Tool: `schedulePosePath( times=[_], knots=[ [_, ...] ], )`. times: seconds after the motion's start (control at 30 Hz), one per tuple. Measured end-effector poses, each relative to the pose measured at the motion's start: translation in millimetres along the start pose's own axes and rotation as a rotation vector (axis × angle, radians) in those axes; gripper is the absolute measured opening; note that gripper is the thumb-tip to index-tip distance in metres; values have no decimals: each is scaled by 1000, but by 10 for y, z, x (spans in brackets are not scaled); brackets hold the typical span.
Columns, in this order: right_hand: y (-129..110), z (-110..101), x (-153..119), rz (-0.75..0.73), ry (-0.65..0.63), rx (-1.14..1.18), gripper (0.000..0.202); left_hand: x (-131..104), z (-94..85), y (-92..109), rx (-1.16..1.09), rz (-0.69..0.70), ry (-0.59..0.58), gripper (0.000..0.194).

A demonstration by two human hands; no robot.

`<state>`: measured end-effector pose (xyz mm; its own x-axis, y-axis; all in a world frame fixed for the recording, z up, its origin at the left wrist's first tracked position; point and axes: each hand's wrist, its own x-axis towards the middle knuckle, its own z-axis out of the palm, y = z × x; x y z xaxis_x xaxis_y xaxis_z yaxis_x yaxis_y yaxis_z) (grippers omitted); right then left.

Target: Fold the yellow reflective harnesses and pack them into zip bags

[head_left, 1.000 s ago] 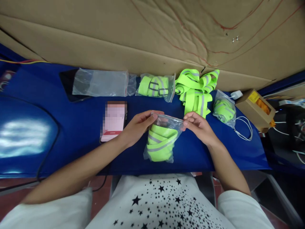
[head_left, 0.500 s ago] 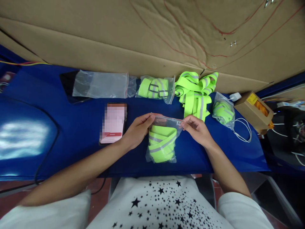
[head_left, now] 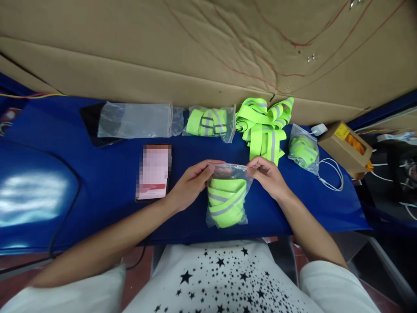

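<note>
A clear zip bag (head_left: 227, 198) holding a folded yellow-green reflective strap hangs upright between my two hands, near the table's front edge. My left hand (head_left: 192, 182) pinches the bag's top left corner between thumb and fingers. At the top right corner, my right hand (head_left: 269, 176) grips the bag the same way. The red zip line stretches between them. Behind my right hand lies a loose heap of yellow-green reflective straps (head_left: 265, 126). Left of my left hand is a phone (head_left: 153, 171) with a lit, blurred screen.
Along the back of the blue table (head_left: 107, 174) lie empty clear bags (head_left: 135, 119) over a dark flat object (head_left: 93, 124), and a bagged strap (head_left: 208, 121). Another bagged strap (head_left: 303, 150), a white cable (head_left: 335, 174) and a cardboard box (head_left: 347, 145) are at the right.
The held bag has shifted slightly right relative to the table, and my left hand has moved right with it. My hands are a little closer together. The view has also shifted slightly.
</note>
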<state>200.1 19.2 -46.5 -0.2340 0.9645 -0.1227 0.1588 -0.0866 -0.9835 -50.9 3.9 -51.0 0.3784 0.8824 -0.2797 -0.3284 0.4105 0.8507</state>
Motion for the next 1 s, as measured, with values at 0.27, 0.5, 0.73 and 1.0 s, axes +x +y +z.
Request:
schedulePosePath(
  times=[0.27,0.5,0.73,1.0],
  knots=[
    [1,24,-17,-40,-59,-117,22,-17,-20,-69,139,44,-61,37],
    [-12,5,-41,-111,-133,-161,16,-44,2,-23,278,79,-99,45],
    [-12,31,-61,-141,-161,-203,18,-40,-11,-38,515,161,-172,43],
    [6,48,-77,-188,-146,-253,22,-42,12,-7,554,187,-157,34]
  ],
)
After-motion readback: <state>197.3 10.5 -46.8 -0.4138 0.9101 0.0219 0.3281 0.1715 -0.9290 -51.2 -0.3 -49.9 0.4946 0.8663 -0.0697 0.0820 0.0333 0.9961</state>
